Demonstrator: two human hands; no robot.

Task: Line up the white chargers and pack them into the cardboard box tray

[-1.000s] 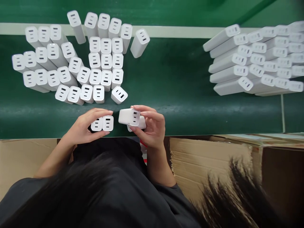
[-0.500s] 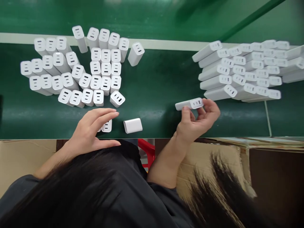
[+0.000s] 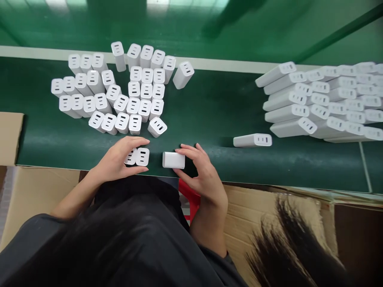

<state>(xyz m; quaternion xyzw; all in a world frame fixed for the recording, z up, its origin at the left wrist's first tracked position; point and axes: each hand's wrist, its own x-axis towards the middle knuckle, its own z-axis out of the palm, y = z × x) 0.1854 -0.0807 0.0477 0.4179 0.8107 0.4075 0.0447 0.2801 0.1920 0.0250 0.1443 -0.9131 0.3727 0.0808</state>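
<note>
Two white USB chargers [image 3: 143, 157] stand side by side near the table's front edge, port ends up. My left hand [image 3: 116, 159] curves around them with thumb and fingers apart; the nearer fingers partly cover the left one. To their right, another white charger [image 3: 172, 160] shows a plain side without ports. At its right end, my right hand [image 3: 201, 167] has the thumb on the near edge and fingertips on the far edge. Further right, a single charger [image 3: 252, 140] lies by itself, its ports facing me.
Several rows of upright chargers [image 3: 146, 91] fill the table's left half. A dense group of chargers [image 3: 318, 99] is at the right. The green table [image 3: 209, 115] has a pale strip [image 3: 224, 65] behind. Cardboard [image 3: 11, 137] sits at the left; a red chair [image 3: 189, 195] is below.
My right hand has let go of the charger at the right and moved left to the plain-sided one. My left hand stays around the pair. The view has shifted.
</note>
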